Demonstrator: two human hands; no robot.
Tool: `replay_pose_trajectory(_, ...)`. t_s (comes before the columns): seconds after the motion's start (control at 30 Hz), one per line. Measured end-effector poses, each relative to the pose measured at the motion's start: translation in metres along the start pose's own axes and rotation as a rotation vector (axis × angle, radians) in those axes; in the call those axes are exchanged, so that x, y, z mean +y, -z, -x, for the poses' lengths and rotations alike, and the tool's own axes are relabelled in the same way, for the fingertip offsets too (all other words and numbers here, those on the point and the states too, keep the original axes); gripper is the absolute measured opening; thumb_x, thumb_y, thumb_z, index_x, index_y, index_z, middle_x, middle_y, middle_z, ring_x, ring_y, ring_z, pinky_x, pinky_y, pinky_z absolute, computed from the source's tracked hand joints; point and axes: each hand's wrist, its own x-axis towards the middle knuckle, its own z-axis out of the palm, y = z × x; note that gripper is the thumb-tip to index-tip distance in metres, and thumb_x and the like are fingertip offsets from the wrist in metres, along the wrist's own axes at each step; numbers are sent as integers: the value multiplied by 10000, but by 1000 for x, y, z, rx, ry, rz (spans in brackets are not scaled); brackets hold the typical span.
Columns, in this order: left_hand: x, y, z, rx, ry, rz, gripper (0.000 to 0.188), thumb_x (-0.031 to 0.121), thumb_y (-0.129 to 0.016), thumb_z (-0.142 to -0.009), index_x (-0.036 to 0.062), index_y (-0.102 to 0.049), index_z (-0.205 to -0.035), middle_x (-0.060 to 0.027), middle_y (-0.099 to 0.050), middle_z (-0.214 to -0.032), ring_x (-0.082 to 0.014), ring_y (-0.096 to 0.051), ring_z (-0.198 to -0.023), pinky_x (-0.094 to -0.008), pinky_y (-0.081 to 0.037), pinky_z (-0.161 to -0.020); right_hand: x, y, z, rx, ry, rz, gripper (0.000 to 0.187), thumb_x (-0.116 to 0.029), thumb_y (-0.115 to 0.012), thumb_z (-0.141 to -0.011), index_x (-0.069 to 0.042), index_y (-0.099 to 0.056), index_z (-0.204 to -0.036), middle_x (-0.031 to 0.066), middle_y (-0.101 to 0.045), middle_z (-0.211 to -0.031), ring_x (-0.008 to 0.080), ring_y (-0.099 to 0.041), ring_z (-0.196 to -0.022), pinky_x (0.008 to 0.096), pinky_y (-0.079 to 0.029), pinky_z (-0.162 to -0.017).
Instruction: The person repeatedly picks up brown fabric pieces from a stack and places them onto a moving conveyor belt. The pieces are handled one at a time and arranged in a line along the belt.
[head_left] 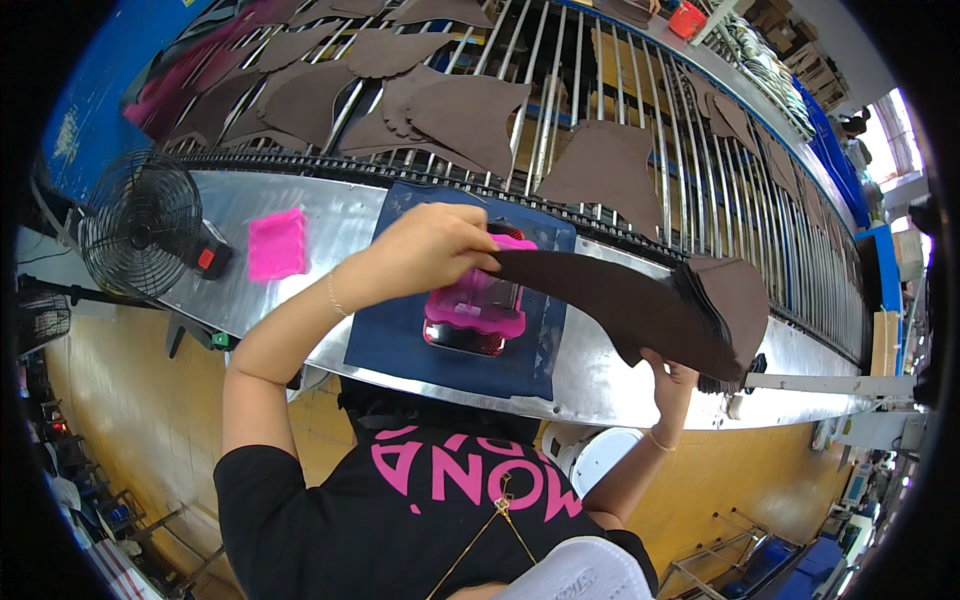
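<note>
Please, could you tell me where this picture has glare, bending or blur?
Head view: strong glare at the windows, far right; whitish reflections on the metal table; head view: the conveyor curves toward the rim, with black corners; head view: the left hand looks slightly blurred.

Large pink lettering [452, 475] stood across the black shirt [300, 520], near. Small grey lettering [577, 582] marked the white cap [605, 558].

You are in a factory workshop: a rod conveyor [550, 90] carries cut brown pieces [600, 165], a metal bench [590, 370] lines its near side, a caged fan [140, 225] before its left end.
</note>
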Motion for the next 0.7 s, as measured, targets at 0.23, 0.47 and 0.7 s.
replay_pose_trajectory(0.23, 30, -39, -51, -220, -112, -26, 148, 226, -665, -802, 81, -691, -797, -88, -531, -829, -281, -605, -753, -417, -476, -608, -28, 89, 2, 93, -128, -3, 220, -76, -722, -791, 28, -653, -972, 69, -676, -870, 166, -588, -823, 295, -451, -765)
replay_pose_trajectory(0.47, 30, 32, -54, 417, 21, 39, 322, 179, -735, -775, 83, -651, -1071, -14, -439, -801, -86, -395, -566, -221, -342, -505, -29, 28, -96, 341, -156, -541, 176, -172, -644, -895, -42, -526, -891, 21, -547, -723, 63, -506, -526, 215, -470, -478)
replay_pose_trajectory(0.7, -13, 64, 14, 547, 267, 240, 297, 103, -691, -829, 74, -623, -1117, 21, -426, -822, -12, -362, -575, -162, -304, -478, 50, -136, -209, 71, -309, -1109, 180, -81, -518, -946, -82, -468, -1118, 79, -615, -927, 207, -662, -712, 286, -570, -591)
